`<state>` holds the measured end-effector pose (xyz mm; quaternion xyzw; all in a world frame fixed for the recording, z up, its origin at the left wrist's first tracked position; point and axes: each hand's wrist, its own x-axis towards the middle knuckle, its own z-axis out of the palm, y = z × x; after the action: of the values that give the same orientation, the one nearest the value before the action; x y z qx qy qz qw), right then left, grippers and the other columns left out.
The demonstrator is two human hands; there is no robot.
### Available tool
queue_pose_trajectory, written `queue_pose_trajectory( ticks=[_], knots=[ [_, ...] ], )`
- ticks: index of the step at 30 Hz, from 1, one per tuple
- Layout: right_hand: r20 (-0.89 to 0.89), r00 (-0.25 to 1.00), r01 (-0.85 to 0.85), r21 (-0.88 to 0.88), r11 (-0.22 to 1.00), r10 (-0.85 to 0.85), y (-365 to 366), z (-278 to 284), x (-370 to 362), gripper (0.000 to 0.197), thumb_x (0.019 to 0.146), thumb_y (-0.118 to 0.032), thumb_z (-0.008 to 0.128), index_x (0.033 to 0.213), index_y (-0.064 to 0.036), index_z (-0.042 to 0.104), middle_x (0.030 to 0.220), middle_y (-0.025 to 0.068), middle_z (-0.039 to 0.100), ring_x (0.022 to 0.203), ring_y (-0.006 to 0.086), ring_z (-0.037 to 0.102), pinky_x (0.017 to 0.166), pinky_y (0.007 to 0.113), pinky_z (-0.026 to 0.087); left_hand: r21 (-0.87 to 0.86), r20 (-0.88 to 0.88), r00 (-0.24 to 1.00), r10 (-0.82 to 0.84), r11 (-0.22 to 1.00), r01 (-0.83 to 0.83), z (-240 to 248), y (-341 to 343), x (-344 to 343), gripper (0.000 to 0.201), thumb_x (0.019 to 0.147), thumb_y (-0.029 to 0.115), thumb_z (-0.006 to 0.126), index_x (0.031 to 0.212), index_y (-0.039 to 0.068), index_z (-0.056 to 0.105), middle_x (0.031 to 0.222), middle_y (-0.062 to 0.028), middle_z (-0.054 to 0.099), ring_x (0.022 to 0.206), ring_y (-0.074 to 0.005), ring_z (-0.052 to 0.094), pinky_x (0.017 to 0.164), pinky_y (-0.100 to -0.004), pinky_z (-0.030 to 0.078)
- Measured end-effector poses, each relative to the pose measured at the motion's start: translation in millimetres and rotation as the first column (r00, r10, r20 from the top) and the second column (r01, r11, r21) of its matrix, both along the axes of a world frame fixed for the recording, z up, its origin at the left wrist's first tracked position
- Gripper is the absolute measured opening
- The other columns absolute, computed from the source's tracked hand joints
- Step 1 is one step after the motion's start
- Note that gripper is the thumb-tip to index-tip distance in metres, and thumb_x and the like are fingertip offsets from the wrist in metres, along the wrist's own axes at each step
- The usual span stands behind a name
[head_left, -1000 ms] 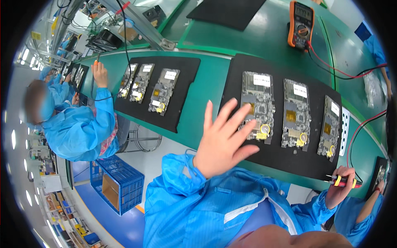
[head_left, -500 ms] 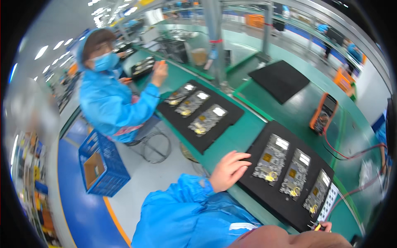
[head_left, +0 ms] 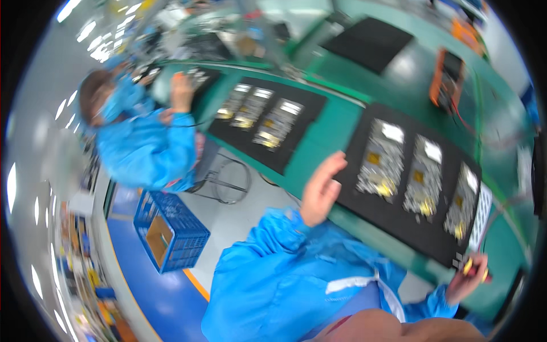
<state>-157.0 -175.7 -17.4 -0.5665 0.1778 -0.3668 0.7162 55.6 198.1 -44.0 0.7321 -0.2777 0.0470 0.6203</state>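
My left hand (head_left: 321, 191) has its fingers stretched out and holds nothing. Its fingertips are at the left edge of a black foam mat (head_left: 356, 205); whether they touch it I cannot tell. Three circuit boards lie side by side on this mat: a left one (head_left: 380, 159), a middle one (head_left: 423, 178) and a right one (head_left: 462, 202). Each has a white patch at its far end and yellow parts at its near end. By the mat's near right corner, my right hand (head_left: 468, 279) is closed on a small yellow-and-red tool (head_left: 469, 267), too blurred to name exactly.
An orange multimeter (head_left: 447, 80) with a red lead lies on the green bench (head_left: 336, 128). A white perforated strip (head_left: 482, 216) borders the mat. To the left is another black mat (head_left: 299, 131) with three boards, a co-worker in blue (head_left: 142, 142) and a blue crate (head_left: 171, 231).
The view has turned, so the bench sits higher and more of my right hand shows. My left hand stays by the mat's left edge, fingers now pointing more upward.
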Motion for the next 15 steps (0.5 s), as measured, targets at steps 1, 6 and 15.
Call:
queue_pose_trajectory(
  ticks=[1, 6, 15],
  knots=[
    [0.043, 0.997, -0.064, -0.045, 0.997, 0.066, 1.0, -0.4, -0.7, 0.028, 0.099, -0.025, 0.044, 0.078, -0.0075, 0.046, 0.07, 0.0033, 0.046, 0.061, 0.0109, 0.042, 0.056, 0.024, 0.036, 0.026, -0.009, 1.0, 0.007, 1.0, -0.006, 1.3, 1.2, -0.1, 0.043, 0.101, 0.025, 0.045, 0.135, 0.0, 0.051, 0.146, -0.0186, 0.044, 0.138, -0.0308, 0.039, 0.114, -0.0392, 0.028],
    [0.021, 0.995, -0.101, -0.055, 0.993, 0.102, 12.4, 1.0, -13.7, 0.027, 0.1, -0.026, 0.044, 0.08, -0.0062, 0.044, 0.068, 0.0029, 0.041, 0.063, 0.012, 0.037, 0.057, 0.027, 0.032, 0.114, 0.075, 0.995, 0.059, 0.991, -0.067, 6.9, 11.3, 3.1, 0.042, 0.1, 0.023, 0.046, 0.134, -0.001, 0.051, 0.145, -0.0198, 0.045, 0.137, -0.0316, 0.041, 0.113, -0.0405, 0.029],
    [0.049, 0.998, 0.046, -0.063, 0.997, -0.043, 19.5, 15.8, -1.4, 0.027, 0.1, -0.026, 0.041, 0.082, -0.006, 0.04, 0.071, 0.0026, 0.037, 0.065, 0.0125, 0.032, 0.06, 0.029, 0.029, -0.096, -0.22, 0.653, 0.725, 0.65, -0.754, -18.2, 128.6, 49.9, 0.057, 0.094, 0.012, 0.062, 0.143, -0.002, 0.037, 0.151, -0.0203, 0.033, 0.139, -0.0314, 0.035, 0.114, -0.0423, 0.028]
  ],
)
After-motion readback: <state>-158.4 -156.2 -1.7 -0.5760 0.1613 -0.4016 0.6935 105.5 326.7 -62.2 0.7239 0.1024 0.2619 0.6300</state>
